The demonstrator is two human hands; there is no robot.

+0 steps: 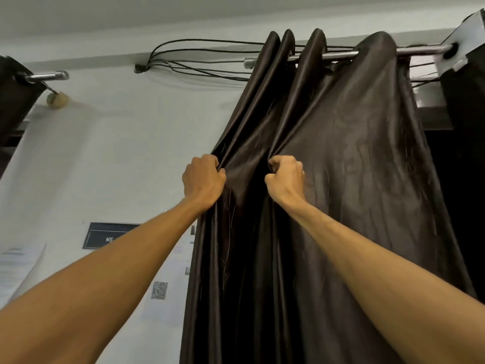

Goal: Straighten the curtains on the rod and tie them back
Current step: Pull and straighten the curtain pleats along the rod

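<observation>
Plainly the job is at an early stage. The dark curtain (341, 179) hangs from the rod (414, 50) at 1 o'clock and fills the view from centre down to 5 o'clock. Its pleats are uneven: 3 tight folds are bunched by the rod's end cap at 12 o'clock, then 1 broad, slack panel spreads toward 2 o'clock.

The left hand (203, 177), just to the 9 o'clock side of centre, has its fingers clenched round the curtain's outer edge. The right hand (284, 177), near it on the 3 o'clock side, is a fist gripping an inner fold, with 1 pleat between the hands. I judge straightening to be under way, not finished. Nothing is tied back, and no tieback shows.

Black cables (199, 61) loop across the wall at 11 o'clock and run behind the rod close to the curtain top, so cloth slid that way might snag. At 10 o'clock a second rod (47, 75) carries a second curtain (13, 101), only partly in view. A dark sign (110, 235) sits at 8 o'clock and a QR label (160, 290) at 7 o'clock.
</observation>
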